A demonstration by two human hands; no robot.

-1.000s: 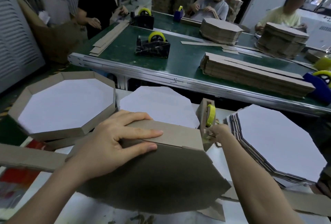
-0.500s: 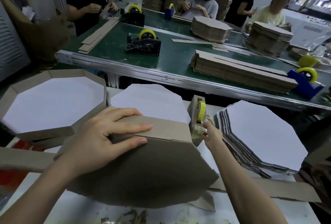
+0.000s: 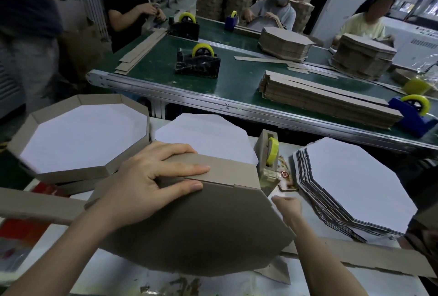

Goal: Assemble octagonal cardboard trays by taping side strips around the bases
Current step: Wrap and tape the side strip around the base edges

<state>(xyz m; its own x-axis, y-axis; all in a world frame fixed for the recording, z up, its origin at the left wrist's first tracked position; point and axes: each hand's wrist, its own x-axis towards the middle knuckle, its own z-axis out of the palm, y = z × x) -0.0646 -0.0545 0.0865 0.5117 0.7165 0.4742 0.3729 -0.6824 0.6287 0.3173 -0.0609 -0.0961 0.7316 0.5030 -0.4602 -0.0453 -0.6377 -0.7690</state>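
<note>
An octagonal tray (image 3: 201, 236) is tipped up in front of me, its brown underside facing me. A brown side strip (image 3: 225, 175) runs along its upper edge. My left hand (image 3: 147, 184) presses flat on that strip and the base, fingers straight across the seam. My right hand (image 3: 288, 208) is blurred beside the tray's right edge, below the cardboard tape dispenser (image 3: 266, 151) with its yellow roll. Whether it holds tape is hidden. The strip's loose end (image 3: 35, 205) trails off to the left.
A finished tray (image 3: 78, 172) sits at the left and a white octagonal base (image 3: 203, 134) lies behind my tray. A stack of bases (image 3: 355, 184) stands at the right. Beyond, a green conveyor (image 3: 237, 82) carries strip piles (image 3: 320, 99) and tape dispensers (image 3: 196, 63). Several people work there.
My right hand has pulled back from the tape dispenser toward the tray's right edge. My left hand stays pressed on the strip. The view has tilted slightly.
</note>
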